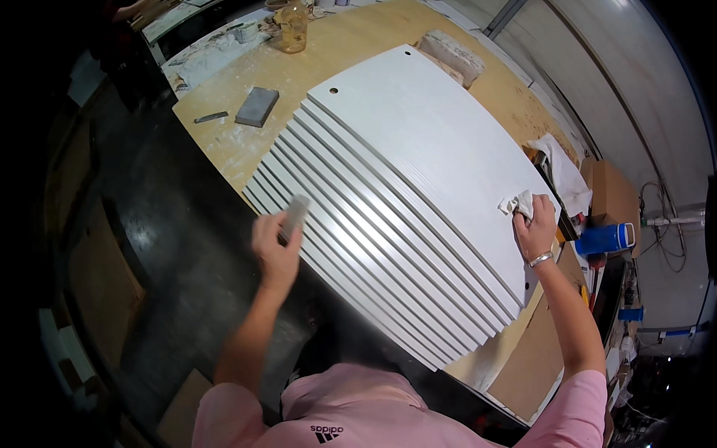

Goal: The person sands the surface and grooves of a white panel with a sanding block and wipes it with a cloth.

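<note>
A stepped stack of several white boards lies across the table, each one set back from the one below. The top board has round dark holes near its corners. My left hand is closed around a small grey block, perhaps a sanding sponge, over the lower boards' near left edges; whether it touches them I cannot tell. At the right end of the top board, my right hand grips a crumpled white cloth or paper wad against the surface. A bracelet circles my right wrist.
On the dusty wooden table lie a grey sanding block and a thin flat tool. A yellowish jar stands at the back. To the right are a white cloth, a cardboard box and a blue container.
</note>
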